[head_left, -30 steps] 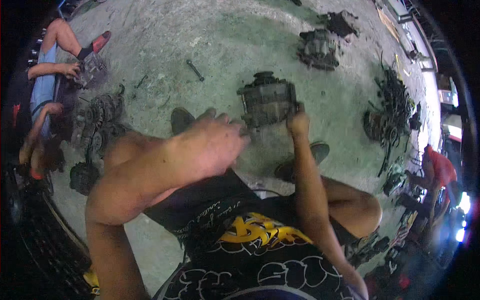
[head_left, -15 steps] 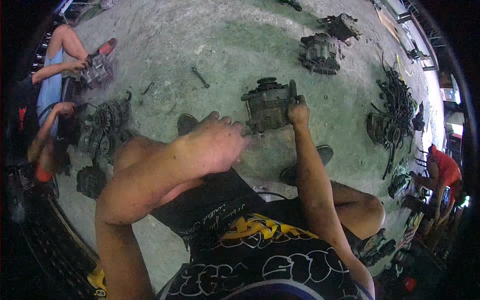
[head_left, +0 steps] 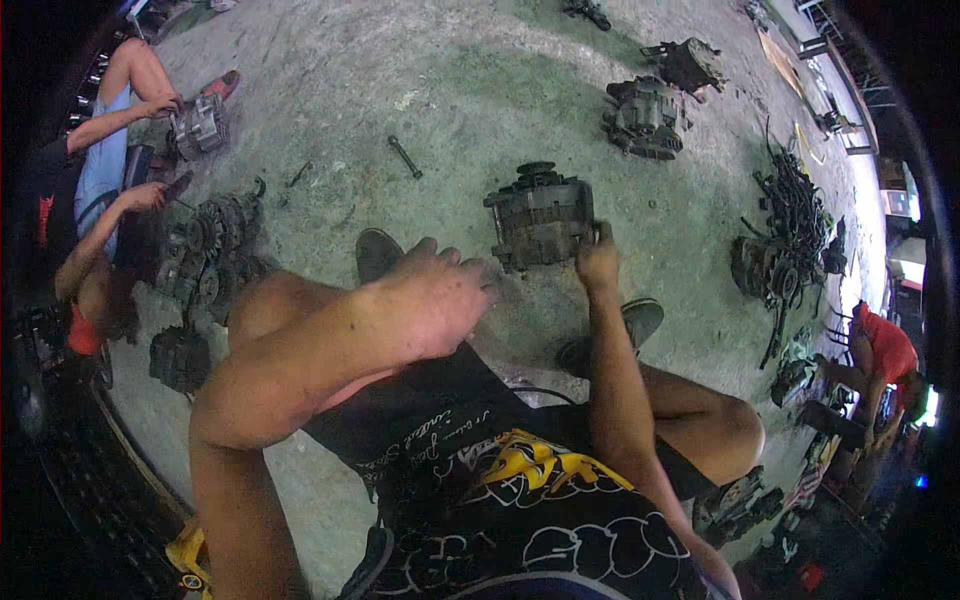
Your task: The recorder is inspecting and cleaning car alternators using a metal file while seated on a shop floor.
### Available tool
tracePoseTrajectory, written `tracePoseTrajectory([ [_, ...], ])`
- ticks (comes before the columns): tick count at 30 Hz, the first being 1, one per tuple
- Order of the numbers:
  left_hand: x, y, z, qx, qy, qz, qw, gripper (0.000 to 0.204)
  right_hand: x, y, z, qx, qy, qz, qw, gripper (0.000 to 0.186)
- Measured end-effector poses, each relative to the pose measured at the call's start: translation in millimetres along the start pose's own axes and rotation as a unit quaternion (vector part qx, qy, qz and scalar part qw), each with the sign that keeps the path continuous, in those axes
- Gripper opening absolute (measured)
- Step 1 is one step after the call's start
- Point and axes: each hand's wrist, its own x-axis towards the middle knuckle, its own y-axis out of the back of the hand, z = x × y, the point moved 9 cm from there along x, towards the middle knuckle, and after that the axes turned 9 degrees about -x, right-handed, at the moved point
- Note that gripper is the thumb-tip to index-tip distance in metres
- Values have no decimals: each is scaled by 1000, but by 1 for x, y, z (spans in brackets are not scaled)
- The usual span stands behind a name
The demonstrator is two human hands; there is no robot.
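A grimy grey alternator (head_left: 540, 220) with a dark pulley on its far end stands on the concrete floor between my feet. Just beside its near left corner is my left hand (head_left: 440, 295), fingers curled; whatever is in them is hidden behind the hand. My right hand (head_left: 598, 268) is closed round a dark bar-like tool (head_left: 602, 234) at the alternator's right side. Only a short end of that tool shows, and whether it touches the housing I cannot tell.
A long bolt (head_left: 405, 157) lies beyond the alternator. More alternators (head_left: 645, 118) sit at the far right, near a heap of dark wiring (head_left: 795, 215). Greasy parts (head_left: 205, 245) are piled at left. People work at the left (head_left: 105, 150) and right (head_left: 885, 345).
My right hand has come nearer to me, and the dark tool in it shows shorter and lower. My left hand stays almost in place beside the alternator.
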Motion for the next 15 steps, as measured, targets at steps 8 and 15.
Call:
tracePoseTrajectory([
  [8,2,11,6,-11,-35,55,998,44,38,0,23,16,-33,-26,999,36],
  [15,8,7,8,-11,-14,9,1000,44,-17,4,4,6,-61,9,998,36],
])
